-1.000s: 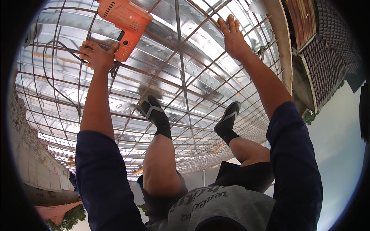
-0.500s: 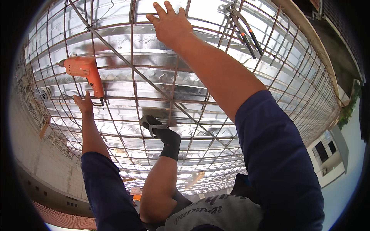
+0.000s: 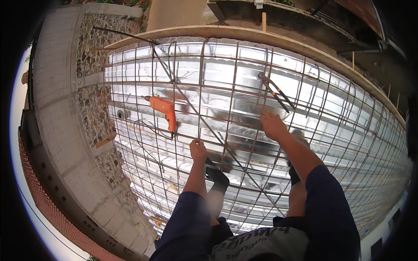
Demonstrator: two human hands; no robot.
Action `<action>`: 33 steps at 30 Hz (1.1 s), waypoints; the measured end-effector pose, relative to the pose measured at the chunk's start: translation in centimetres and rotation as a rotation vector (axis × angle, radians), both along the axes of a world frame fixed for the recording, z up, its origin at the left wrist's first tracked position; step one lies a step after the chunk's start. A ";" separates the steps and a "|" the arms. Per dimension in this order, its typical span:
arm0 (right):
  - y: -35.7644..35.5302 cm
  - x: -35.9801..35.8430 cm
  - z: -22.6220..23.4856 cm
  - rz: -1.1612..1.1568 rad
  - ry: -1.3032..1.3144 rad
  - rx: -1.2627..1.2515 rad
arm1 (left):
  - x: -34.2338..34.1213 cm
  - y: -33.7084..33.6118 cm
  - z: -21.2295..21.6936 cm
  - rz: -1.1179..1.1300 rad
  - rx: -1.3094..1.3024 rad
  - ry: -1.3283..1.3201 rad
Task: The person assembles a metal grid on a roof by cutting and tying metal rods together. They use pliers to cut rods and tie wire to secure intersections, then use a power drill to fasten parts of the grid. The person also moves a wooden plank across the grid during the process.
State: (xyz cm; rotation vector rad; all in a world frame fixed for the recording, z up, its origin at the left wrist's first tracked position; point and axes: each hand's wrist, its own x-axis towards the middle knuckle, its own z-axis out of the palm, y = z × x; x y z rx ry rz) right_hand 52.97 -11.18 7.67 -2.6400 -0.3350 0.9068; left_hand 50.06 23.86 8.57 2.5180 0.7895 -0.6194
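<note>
My left hand (image 3: 198, 150) is closed at a bar of the rebar mesh (image 3: 235, 74), to the right of and below the drill's handle; what its fingers hold, if anything, is too small to make out. My right hand (image 3: 273, 126) reaches down to the mesh with fingers extended and slightly apart, holding nothing visible. Just beyond it lies a pair of long-handled end-cutting pliers (image 3: 275, 90), black with orange bands, resting on the bars. An orange power drill (image 3: 163, 108) lies on the mesh at left, its chuck pointing left and its cord (image 3: 148, 126) trailing below.
Shiny corrugated metal decking (image 3: 222, 102) lies under the mesh. A loose bar (image 3: 189, 100) crosses it diagonally. Timber edging (image 3: 244, 32) bounds the far side, and a stone and concrete wall (image 3: 93, 113) the left. My sandalled foot (image 3: 215, 174) stands on the bars.
My view has shifted and turned, showing more of the far edge and left wall. Both hands have drawn closer together; the left has closed, and the right has come back from the far bars.
</note>
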 end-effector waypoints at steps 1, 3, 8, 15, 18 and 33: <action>-1.7 -1.6 0.7 -0.015 0.128 0.003 | -1.0 -0.5 0.6 -0.032 0.075 -0.028; -6.4 -5.8 2.3 -0.079 0.265 -0.047 | -1.2 -4.2 3.7 -0.019 -0.078 0.105; -14.4 -14.4 7.6 -0.372 0.548 -0.101 | -4.6 -8.3 8.4 -0.037 -0.257 0.249; -21.2 -28.7 13.0 -0.710 0.471 0.046 | -8.3 -14.4 14.8 -0.140 -0.471 0.196; -21.8 -28.7 18.6 -0.690 0.499 0.127 | -10.1 -15.7 20.2 -0.115 -0.504 0.163; -30.5 -19.1 45.7 -0.661 0.740 0.172 | -27.1 -15.8 54.1 0.167 -0.283 -0.116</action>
